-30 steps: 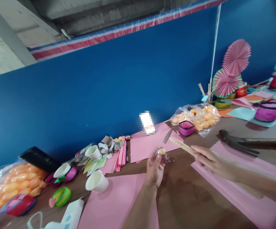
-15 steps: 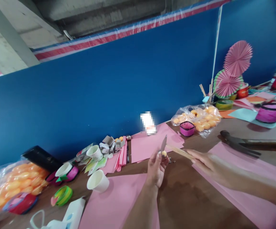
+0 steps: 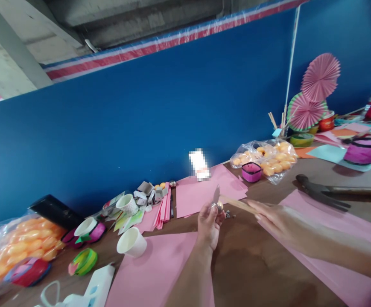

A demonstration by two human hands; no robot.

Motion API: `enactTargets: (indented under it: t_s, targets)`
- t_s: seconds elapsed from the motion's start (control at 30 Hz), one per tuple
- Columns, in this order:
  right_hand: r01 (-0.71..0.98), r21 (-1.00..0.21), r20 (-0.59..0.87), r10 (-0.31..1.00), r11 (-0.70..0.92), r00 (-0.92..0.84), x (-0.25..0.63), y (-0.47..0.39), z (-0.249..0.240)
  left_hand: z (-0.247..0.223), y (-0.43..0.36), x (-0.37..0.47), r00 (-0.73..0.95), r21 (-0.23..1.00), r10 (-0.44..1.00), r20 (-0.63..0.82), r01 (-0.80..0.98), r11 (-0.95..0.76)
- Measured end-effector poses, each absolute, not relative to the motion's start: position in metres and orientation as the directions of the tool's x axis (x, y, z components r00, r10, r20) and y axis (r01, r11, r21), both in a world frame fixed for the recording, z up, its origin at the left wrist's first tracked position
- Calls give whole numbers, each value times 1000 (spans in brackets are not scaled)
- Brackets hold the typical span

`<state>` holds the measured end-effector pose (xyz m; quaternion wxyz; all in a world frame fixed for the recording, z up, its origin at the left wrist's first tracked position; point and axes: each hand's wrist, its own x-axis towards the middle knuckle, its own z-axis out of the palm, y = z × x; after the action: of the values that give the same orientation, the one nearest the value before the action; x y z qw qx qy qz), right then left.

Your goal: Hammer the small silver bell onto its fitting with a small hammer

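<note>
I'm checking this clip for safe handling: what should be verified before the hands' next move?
1. Left hand holds the ball-like piece: ok.
2. Right hand holds the small hammer by its handle: ok.
3. Left fingertips well away from the hammer's head: not ok, close by.
4. Head touching the piece: cannot tell.
5. Claw hammer apart from both hands: ok.

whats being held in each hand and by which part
Right hand: a small hammer, by its wooden handle. Left hand: a small shiny ball, by its sides.
</note>
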<state>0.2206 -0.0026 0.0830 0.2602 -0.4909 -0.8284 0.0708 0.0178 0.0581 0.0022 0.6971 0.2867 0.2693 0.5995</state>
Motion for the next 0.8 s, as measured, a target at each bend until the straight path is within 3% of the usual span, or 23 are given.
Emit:
enactTargets:
  t_s: [0.43, 0.67, 0.8]
  targets:
    - [793, -406, 445, 856, 454, -262, 207, -9, 76, 4, 58, 18, 123, 727, 991, -52, -676, 122]
    - [798, -382, 381, 866, 466, -323, 213, -9, 71, 5, 58, 19, 107, 730, 992, -73, -672, 126]
    - [815, -338, 431, 847, 471, -311, 211, -9, 63, 6, 58, 19, 111, 733, 991, -79, -667, 133]
